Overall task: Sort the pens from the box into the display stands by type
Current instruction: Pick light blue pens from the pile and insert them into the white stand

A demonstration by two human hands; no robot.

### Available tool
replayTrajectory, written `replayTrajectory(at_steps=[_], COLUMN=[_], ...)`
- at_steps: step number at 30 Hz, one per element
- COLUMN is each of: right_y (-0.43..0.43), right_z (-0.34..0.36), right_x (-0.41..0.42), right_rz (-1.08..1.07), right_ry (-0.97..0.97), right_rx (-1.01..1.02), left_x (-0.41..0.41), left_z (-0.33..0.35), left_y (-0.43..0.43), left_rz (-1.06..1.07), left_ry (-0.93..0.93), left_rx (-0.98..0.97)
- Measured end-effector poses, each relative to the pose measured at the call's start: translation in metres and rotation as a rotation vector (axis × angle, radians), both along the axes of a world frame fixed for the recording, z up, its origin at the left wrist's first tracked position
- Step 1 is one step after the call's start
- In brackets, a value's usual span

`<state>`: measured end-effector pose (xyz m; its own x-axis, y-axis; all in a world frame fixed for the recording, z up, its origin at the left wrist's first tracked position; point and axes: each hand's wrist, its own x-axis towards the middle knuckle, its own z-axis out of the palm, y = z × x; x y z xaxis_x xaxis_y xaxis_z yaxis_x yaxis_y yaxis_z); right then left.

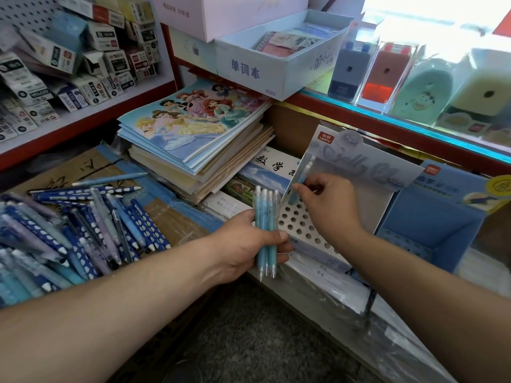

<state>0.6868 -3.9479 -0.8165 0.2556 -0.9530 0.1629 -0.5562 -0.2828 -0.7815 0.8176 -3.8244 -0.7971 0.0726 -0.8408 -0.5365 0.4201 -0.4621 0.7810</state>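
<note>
Both hands are occupied. Left hand (249, 244) grips a bundle of four light-blue pens (266, 230), fingers curled round the barrels. The bundle stands upright, tips down and click buttons up, just left of the white display stand (356, 164).

Right hand (329, 205) pinches a single light-blue pen (300, 181) between thumb and fingertips. This pen is above the stand's left rear corner, tilted slightly, with its lower end at the perforated top plate. Whether the tip sits in a hole cannot be determined.

The white display stand consists of a plate with rows of round holes and an upright printed backing card behind it. The visible holes carry no pens.

A blue display stand (431, 225) is just right of the white stand, touching or nearly touching its side.

The loose pen pile (83, 225) lies well left of the white stand, on flattened cardboard (171, 219). It mixes dark-blue pens with white dots and plain light-blue or lilac pens.

A stack of notebooks (193, 125) lies behind and left of the white stand.
</note>
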Motion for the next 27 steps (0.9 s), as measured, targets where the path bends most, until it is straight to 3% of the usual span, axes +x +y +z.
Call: replayTrajectory(at_steps=[10, 14, 18, 20, 27], right_y=[0.001, 0.014, 0.026, 0.029, 0.018], right_z=[-0.004, 0.005, 0.018, 0.019, 0.029], right_x=[0.002, -0.008, -0.018, -0.022, -0.041], right_rz=[0.009, -0.042, 0.136, 0.220, 0.190], right_ry=[0.116, 0.084, -0.124, -0.212, -0.384], right_rx=[-0.067, 0.105, 0.580, 0.705, 0.714], left_x=[-0.002, -0.006, -0.012, -0.016, -0.014], left_z=[0.000, 0.001, 0.005, 0.008, 0.009], left_y=[0.000, 0.000, -0.001, -0.001, -0.004], left_rz=[0.000, -0.010, -0.074, -0.130, -0.099], left_ry=[-0.008, 0.007, 0.021, 0.019, 0.039], left_rx=[0.007, -0.010, -0.041, -0.071, -0.046])
